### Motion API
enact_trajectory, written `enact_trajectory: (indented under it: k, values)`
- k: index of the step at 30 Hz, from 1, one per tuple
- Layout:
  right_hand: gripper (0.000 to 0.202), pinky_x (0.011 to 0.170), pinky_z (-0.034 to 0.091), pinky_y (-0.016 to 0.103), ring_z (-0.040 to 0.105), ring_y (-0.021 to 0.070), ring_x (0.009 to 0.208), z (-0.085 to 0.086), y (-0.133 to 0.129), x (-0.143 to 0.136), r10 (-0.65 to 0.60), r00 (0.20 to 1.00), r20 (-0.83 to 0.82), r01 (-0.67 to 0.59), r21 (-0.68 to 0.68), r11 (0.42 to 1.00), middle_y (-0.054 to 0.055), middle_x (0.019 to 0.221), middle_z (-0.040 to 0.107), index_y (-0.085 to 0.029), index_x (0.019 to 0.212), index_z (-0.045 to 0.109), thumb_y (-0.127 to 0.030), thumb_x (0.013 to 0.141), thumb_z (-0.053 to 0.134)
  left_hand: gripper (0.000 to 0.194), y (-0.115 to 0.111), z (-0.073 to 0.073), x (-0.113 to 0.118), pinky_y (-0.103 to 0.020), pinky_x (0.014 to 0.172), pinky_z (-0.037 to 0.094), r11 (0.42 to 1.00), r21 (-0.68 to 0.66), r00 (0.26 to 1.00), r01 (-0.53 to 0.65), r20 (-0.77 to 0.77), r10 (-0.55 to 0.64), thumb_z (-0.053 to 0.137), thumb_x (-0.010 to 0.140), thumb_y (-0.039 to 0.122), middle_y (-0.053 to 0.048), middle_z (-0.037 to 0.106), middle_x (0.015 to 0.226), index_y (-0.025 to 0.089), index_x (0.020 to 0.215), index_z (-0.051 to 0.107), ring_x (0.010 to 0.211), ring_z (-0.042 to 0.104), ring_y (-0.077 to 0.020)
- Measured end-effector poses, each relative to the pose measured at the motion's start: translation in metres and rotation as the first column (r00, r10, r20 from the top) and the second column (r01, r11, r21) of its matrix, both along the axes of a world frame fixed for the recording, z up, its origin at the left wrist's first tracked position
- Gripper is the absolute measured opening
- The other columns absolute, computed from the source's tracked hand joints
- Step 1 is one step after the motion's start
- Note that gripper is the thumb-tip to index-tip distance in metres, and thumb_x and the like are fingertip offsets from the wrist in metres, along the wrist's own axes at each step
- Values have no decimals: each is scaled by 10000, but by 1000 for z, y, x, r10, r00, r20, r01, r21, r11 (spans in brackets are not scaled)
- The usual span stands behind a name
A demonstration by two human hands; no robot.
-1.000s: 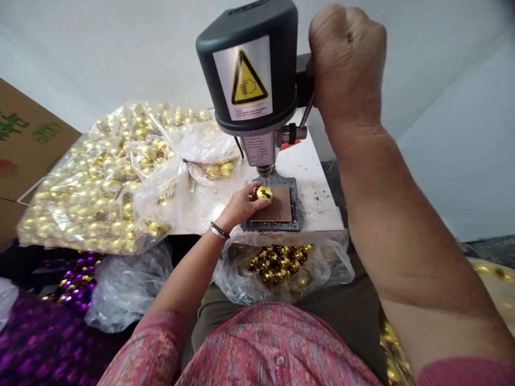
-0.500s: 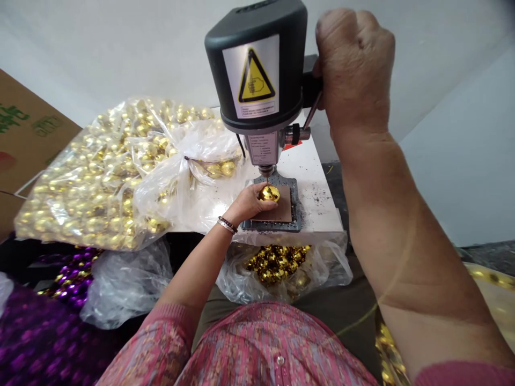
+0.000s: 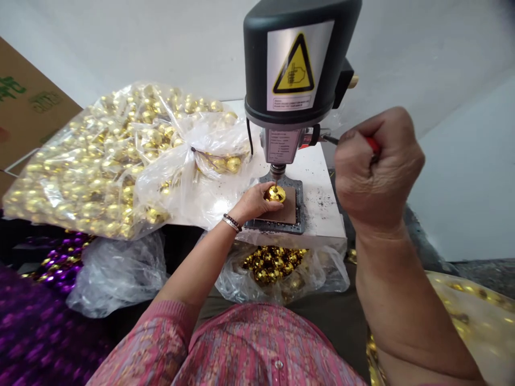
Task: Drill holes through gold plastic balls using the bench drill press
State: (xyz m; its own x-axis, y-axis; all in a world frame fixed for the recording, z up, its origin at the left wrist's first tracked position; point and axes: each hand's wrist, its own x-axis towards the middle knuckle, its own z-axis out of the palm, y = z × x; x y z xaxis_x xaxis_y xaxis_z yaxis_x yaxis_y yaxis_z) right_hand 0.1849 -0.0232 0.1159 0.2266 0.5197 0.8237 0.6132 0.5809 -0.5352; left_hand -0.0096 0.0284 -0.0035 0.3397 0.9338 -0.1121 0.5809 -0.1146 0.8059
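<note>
With our left hand (image 3: 254, 205) we hold a gold ball (image 3: 277, 194) on the brown board (image 3: 288, 208), right under the drill press (image 3: 256, 69), and its fingers are clamped round the ball's side, the thumb on the near face. Our right hand (image 3: 378, 174) is closed round the red knob (image 3: 374, 148) of the lever (image 3: 331, 140) at the machine's side. The thin bit (image 3: 276, 183) stands over the top of the ball; at this size we cannot tell whether its tip is just touching or already in. To do this well, we would centre the crown under the bit, since a round, faceted surface could let the tip skate off. We should grip firmly and low, with the fingertips well below the point of contact, because the hand warning on the label (image 3: 300, 67) suits this work. On the lever, a slow, even pull looks wiser than a jerk, as a thin shell may crack or give suddenly. The board should lie flat on the metal base (image 3: 299, 201), and the dark crumbs (image 3: 323, 199) scattered on the worktop (image 3: 328, 225) are best brushed out from under it.
</note>
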Motion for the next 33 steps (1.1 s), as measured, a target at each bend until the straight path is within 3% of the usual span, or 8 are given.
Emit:
enact_trajectory:
  k: [6,16,26,29,32,33]
  values:
    - [156,682,422,214,516,49,680,-28,-6,6,-8,990,141,0,56,998,-34,751,598,-209,829,586,-228,959,502,712,-2,2,1,-332,971,591,1000,-8,1000,-18,6,18,913,800,240,-104,831,1239,118,1473,715,1092,758,-242]
    - [199,694,459,236,568,74,716,-59,2,8,-117,977,176,76,225,971,-29,790,626,-245,942,628,-345,1040,486,658,-5,6,0,-316,960,576,1000,-20,1000,-8,4,8,907,814,267,-75,831,1173,126,1432,731,1059,750,-231]
    - [285,689,486,290,567,117,688,-83,5,-2,-75,997,33,68,163,984,-3,755,616,-235,891,621,-451,1013,480,377,-1,0,-1,-298,863,567,999,25,998,45,40,-46,883,783,301,-5,795,995,191,1126,770,946,714,-215]
    - [246,685,457,281,535,108,680,-69,6,-4,-78,997,8,76,161,984,-6,745,592,-224,878,577,-404,1001,464,370,-2,-1,1,-299,871,564,999,29,999,41,25,-42,882,790,309,3,786,973,192,1122,767,935,708,-210]
    - [223,675,380,262,465,80,651,-27,16,-1,-87,995,-55,92,117,989,-17,702,528,-205,809,490,-336,984,445,489,-7,2,2,-311,924,567,1000,28,1000,-1,-3,1,894,791,282,-24,806,1057,176,1249,760,992,728,-224]
    - [247,680,367,255,450,68,639,-11,20,0,-56,995,-77,59,43,997,-22,696,507,-202,787,453,-330,994,412,540,-10,4,1,-317,949,569,999,31,1000,-18,-6,18,896,790,268,-38,811,1103,169,1300,749,1021,735,-230]
